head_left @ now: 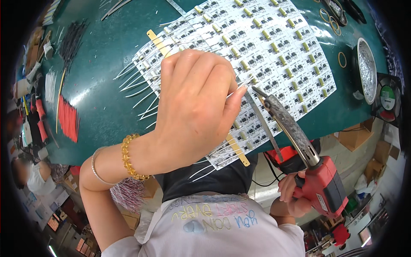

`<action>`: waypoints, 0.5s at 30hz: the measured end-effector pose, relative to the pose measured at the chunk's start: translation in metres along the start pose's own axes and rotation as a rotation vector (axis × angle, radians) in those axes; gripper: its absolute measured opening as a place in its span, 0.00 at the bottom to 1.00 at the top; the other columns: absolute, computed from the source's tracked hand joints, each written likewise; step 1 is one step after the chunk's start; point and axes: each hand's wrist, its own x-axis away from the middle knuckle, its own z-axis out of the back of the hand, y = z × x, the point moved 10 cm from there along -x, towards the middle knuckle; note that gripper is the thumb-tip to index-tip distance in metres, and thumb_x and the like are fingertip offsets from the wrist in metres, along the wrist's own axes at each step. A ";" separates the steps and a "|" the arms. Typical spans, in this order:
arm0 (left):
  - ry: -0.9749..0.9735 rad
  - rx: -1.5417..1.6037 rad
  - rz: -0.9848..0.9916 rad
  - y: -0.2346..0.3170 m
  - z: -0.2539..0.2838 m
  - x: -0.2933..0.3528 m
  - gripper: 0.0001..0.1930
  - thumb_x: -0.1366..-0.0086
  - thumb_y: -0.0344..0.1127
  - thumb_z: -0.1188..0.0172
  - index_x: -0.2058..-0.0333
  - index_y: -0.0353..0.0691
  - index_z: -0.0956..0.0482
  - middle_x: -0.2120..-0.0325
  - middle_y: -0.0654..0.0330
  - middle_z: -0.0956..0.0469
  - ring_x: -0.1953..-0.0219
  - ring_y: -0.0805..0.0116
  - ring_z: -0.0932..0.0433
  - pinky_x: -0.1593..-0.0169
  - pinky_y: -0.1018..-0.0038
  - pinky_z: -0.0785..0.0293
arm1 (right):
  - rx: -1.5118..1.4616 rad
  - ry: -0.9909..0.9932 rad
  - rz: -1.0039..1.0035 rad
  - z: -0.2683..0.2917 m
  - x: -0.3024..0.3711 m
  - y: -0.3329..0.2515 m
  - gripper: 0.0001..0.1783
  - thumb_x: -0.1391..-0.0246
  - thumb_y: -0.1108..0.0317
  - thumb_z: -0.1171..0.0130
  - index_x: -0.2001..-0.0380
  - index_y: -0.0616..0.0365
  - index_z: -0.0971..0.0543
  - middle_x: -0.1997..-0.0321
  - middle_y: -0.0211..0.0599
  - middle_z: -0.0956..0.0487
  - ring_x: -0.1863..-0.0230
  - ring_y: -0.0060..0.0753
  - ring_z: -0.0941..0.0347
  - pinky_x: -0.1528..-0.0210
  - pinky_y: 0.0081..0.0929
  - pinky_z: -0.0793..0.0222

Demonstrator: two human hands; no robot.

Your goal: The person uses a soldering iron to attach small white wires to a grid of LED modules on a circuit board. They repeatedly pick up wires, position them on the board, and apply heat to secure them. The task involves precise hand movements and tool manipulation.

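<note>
A large panel of white circuit boards [274, 51], with rows of dark chips and yellow-green cylindrical parts, lies at an angle on the green table. Over its near left part, my left hand [192, 98] is closed, thumb and forefinger pinching thin white wire ends. My right hand [295, 195] grips a red and black soldering gun [327, 186]. Its dark tip [257, 90] reaches the panel just right of my left fingertips; contact is unclear. White wires [139, 90] stick out past the panel's left edge. A metal strip [263, 122] and a yellow strip [237, 150] lie across the boards.
Bundles of black wires [72, 47], red wires [68, 120] and white wires [50, 85] lie at the left. On the right are a metal bowl [367, 70], rubber bands [342, 60] and a round spool [387, 97]. A cardboard box [355, 136] stands below the table.
</note>
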 end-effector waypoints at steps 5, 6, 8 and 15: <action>0.004 0.000 0.010 -0.003 0.000 0.001 0.09 0.53 0.23 0.37 0.78 0.40 0.31 0.72 0.62 0.26 0.67 0.63 0.31 0.60 0.69 0.41 | -0.046 0.061 -0.089 -0.001 -0.007 0.005 0.42 0.52 0.33 0.50 0.53 0.63 0.35 0.90 0.24 0.35 0.89 0.22 0.38 0.84 0.20 0.41; 0.003 0.000 0.007 -0.002 0.000 0.001 0.09 0.53 0.23 0.37 0.78 0.40 0.31 0.72 0.62 0.26 0.67 0.63 0.31 0.60 0.69 0.41 | -0.036 0.077 -0.087 0.000 -0.006 0.005 0.41 0.52 0.33 0.50 0.54 0.63 0.34 0.90 0.24 0.35 0.89 0.22 0.38 0.84 0.19 0.41; 0.006 -0.002 -0.005 -0.001 -0.001 0.001 0.09 0.52 0.23 0.37 0.79 0.40 0.31 0.71 0.61 0.26 0.67 0.63 0.31 0.60 0.69 0.41 | 0.061 0.122 -0.094 0.005 0.000 0.009 0.38 0.53 0.33 0.49 0.60 0.63 0.33 0.90 0.24 0.35 0.89 0.22 0.38 0.84 0.19 0.42; 0.006 0.002 -0.011 -0.001 0.000 0.002 0.09 0.52 0.24 0.37 0.78 0.40 0.31 0.71 0.61 0.26 0.67 0.63 0.32 0.60 0.69 0.41 | 0.251 0.117 -0.092 0.010 0.003 0.003 0.34 0.53 0.34 0.47 0.74 0.60 0.32 0.90 0.25 0.36 0.88 0.21 0.39 0.84 0.21 0.45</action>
